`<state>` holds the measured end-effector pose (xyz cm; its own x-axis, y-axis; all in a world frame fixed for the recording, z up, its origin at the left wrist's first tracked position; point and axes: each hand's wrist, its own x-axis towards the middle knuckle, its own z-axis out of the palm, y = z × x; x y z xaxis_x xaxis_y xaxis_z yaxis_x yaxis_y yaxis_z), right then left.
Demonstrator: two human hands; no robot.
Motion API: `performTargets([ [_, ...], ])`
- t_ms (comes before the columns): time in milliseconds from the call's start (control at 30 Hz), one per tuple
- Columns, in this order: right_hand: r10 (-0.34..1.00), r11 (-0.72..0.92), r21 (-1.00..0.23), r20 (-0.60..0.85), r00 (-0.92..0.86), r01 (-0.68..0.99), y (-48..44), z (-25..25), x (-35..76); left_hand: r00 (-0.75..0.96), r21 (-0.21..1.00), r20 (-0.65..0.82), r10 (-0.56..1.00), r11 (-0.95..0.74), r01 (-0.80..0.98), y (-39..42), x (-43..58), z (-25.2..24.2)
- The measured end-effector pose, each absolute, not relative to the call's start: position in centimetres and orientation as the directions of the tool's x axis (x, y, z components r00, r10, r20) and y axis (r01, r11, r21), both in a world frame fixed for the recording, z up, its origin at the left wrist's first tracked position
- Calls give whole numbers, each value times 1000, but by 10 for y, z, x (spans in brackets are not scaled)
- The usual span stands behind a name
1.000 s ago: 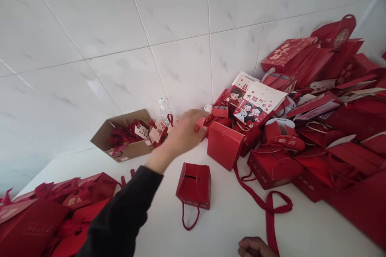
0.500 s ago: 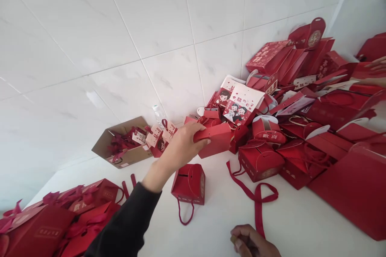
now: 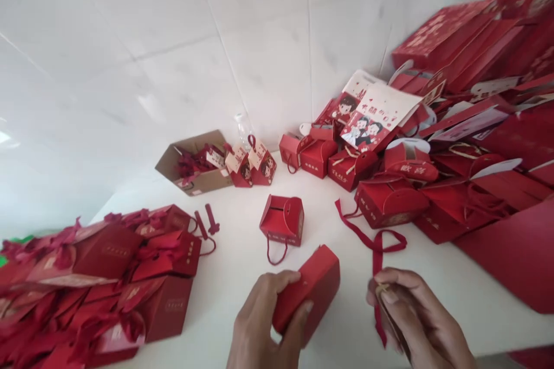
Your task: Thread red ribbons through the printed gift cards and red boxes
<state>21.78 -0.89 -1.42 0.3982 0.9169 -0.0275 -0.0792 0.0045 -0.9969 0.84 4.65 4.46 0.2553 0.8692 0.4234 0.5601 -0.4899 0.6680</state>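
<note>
My left hand (image 3: 268,317) is closed around a small red gift box (image 3: 318,288), thumb and fingers on its long sides, tilted over the near part of the table. To the right, my right hand (image 3: 418,314) pinches a thin gold-brown cord-like strip (image 3: 393,318), partly hidden by the fingers. A dark red ribbon (image 3: 377,248) lies looped on the table, and its lower end passes behind these fingers. Just beyond my left hand stands a red handled gift box (image 3: 282,219), its cord handle hanging down in front.
Red boxes with ribbon bows (image 3: 160,305) are heaped at left. Behind stand an open cardboard carton (image 3: 203,181) of ribbons, two house-shaped boxes (image 3: 262,167) and a clear bottle (image 3: 241,124) against the wall. A large pile of red boxes and bags (image 3: 459,196) fills the right.
My left hand has brought the red gift box from the back of the table toward me. My right hand has come up and farther into view. The camera view has shifted.
</note>
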Motion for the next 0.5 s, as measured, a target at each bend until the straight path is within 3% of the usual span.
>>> performTargets([
  [167, 960, 102, -982, 139, 245, 156, -20, -8, 200, 207, 773, 391, 897, -442, 454, 35, 11, 30],
  [333, 946, 212, -936, 268, 180, 280, -23, 2, 196, 179, 827, 347, 920, -391, 404, 30, 16, 32],
  [500, 859, 427, -747, 511, 29, 509, -12, 25, 210, 170, 833, 292, 941, -337, 438, 26, 13, 31],
])
